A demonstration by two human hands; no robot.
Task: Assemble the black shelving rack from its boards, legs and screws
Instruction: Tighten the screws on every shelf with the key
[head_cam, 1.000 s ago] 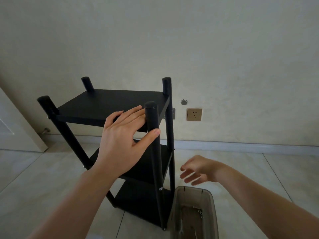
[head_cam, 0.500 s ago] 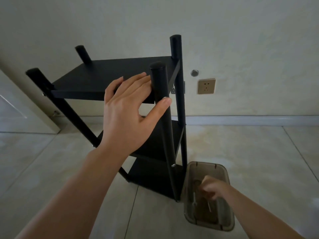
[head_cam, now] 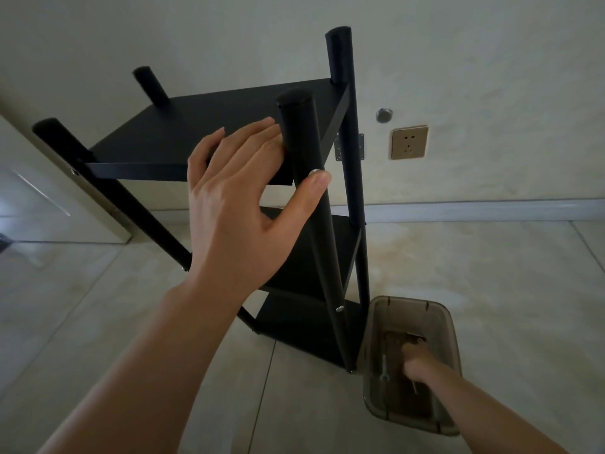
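A black shelving rack (head_cam: pixel 229 132) stands on a pale tiled floor (head_cam: pixel 474 263) close to a cream wall (head_cam: pixel 458 60), three boards fixed between four round legs whose ends stick up above the top board (head_cam: pixel 170 142). The person's left hand (head_cam: pixel 239 204) rests on that top board at its near right corner, fingers (head_cam: pixel 248 139) straight and flat on the surface, the thumb (head_cam: pixel 307 194) reaching across the near right leg (head_cam: pixel 304 152) beside a small silver screw head (head_cam: pixel 316 172); it sits in the same place as half a second ago, though the rack now fills more of the view as the camera has tilted down and drawn nearer. The right hand (head_cam: pixel 417 363) has gone deeper into the translucent brown plastic bin (head_cam: pixel 373 348) on the floor just beside the rack's near right foot, fingers curled down among the metal hardware (head_cam: pixel 383 371) at the bottom; whether they grip a piece cannot be told. A second earlier that hand hung loose in the air above the bin. A brass-coloured wall socket (head_cam: pixel 409 142) and a small round fitting (head_cam: pixel 383 115) show on the wall behind the rack.
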